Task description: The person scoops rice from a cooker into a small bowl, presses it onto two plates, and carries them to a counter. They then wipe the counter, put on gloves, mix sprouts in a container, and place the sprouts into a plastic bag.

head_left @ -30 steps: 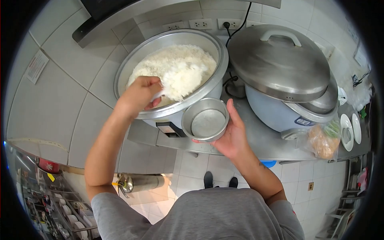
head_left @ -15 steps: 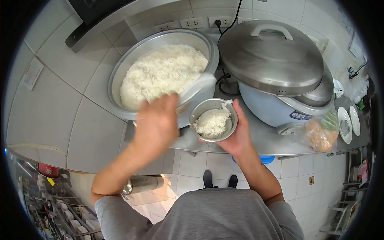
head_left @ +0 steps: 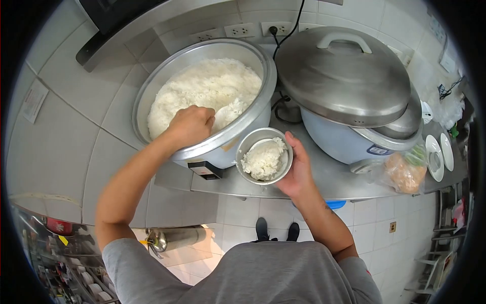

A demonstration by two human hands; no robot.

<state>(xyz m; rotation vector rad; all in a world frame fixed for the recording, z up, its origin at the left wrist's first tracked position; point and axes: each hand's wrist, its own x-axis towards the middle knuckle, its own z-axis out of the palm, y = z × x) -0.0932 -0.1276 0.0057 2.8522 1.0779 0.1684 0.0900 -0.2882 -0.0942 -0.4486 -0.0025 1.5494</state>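
A large open rice cooker [head_left: 266, 109] is full of white rice [head_left: 202, 83]. Over its near left side, my left hand [head_left: 192, 125] is closed round the handle end of a paddle [head_left: 221, 117], whose blade carries rice down in the pot. Just right of the cooker, my right hand [head_left: 298, 169] holds a small metal bowl [head_left: 244, 174] from its right side, thumb at the rim. A mound of rice [head_left: 264, 159] lies inside the bowl, which tilts a little towards the camera.
A second cooker [head_left: 324, 133] with a big metal lid [head_left: 344, 76] stands at the right. Beside it are a plastic bag of food [head_left: 405, 171] and white plates [head_left: 434, 158] on the metal counter [head_left: 233, 186]. A black cable [head_left: 291, 33] runs up the wall.
My left hand has moved from near the bowl down into the open cooker, and the paddle now holds rice. The bowl in my right hand has shifted slightly left and down.
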